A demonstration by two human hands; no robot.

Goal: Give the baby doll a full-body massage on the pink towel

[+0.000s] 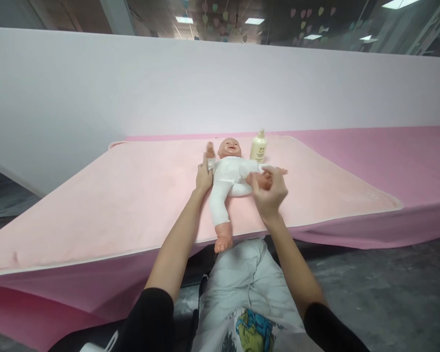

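Observation:
A baby doll (229, 171) with a white cloth body lies on its back, its head toward the wall. My left hand (204, 177) is closed around the doll's arm on the left, just below its raised hand (210, 149). With bent fingers, my right hand (271, 195) grips the doll's foot (263, 181), and that leg is lifted and turned out to the right. The doll's other leg (220, 205) stretches toward me, its bare foot (223, 238) at the table's front edge. My right fingers partly hide the held foot and the doll's arm behind it.
A pale yellow pump bottle (258, 148) stands right of the doll's head. Under both lies a light pink towel (150, 195) over a darker pink tablecloth (421, 171). A white partition (220, 88) rises behind. My lap (249, 283) is close below the edge.

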